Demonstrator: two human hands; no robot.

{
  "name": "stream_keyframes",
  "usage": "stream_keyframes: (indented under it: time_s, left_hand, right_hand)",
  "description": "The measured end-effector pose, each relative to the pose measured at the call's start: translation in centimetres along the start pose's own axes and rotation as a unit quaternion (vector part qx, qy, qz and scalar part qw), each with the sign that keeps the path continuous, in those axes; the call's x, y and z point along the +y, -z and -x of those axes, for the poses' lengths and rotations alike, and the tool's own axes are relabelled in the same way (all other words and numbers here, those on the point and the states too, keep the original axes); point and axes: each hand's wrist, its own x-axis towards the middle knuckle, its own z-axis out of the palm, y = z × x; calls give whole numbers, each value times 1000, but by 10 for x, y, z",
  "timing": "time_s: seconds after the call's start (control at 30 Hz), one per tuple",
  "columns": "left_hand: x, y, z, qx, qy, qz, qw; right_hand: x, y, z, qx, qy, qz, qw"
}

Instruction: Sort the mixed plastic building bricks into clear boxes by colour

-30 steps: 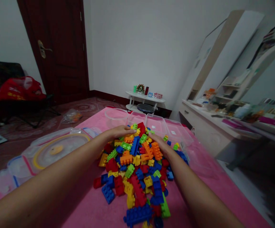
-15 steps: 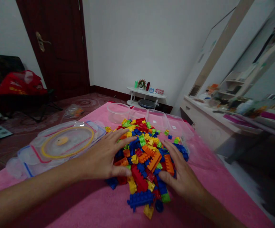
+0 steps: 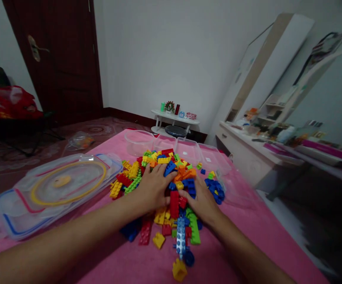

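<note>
A heap of coloured plastic building blocks (image 3: 161, 217) lies between and around my hands. My left hand (image 3: 155, 185) rests on the heap from the left, fingers apart, tips among yellow and blue blocks. My right hand (image 3: 203, 201) presses against its right side, thumb pointing inward and fingers partly hidden by blocks. Orange blocks (image 3: 185, 172) and a long red block (image 3: 174, 204) sit between the two hands. Nearer me lie a long blue block (image 3: 181, 236), a dark blue round piece (image 3: 189, 258) and a yellow block (image 3: 179, 270).
Clear plastic boxes (image 3: 188, 148) stand in a row behind the heap on the pink cloth (image 3: 100, 258). Stacked clear lids (image 3: 67, 183) with coloured rims lie at left. A blue cluster of blocks (image 3: 214, 190) sits right of my right hand. A cluttered dresser (image 3: 242, 152) stands at right.
My hands have moved in closer together, deeper among the blocks. The heap has shifted: blocks spread out at left, and the long blue block has turned to point toward me. The view has swung slightly right.
</note>
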Motion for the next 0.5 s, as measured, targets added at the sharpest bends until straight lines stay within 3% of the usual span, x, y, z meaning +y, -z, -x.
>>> stream_keyframes:
  time_s: [0.13,0.27,0.37,0.5]
  left_hand:
    - [10,24,-44,-67,50,-6,996]
    - [11,17,-70,-28,96,13,995]
    - [5,-7,-71,8,78,36,996]
    - [-3,-29,-66,7,59,43,997]
  right_hand:
    - [-1,35,-36,-62,-62,2,996]
    - [14,60,-54,-49,-124,14,991]
    - [34,55,-48,-40,-183,34,982]
    - [54,21,-28,-7,-235,89,968]
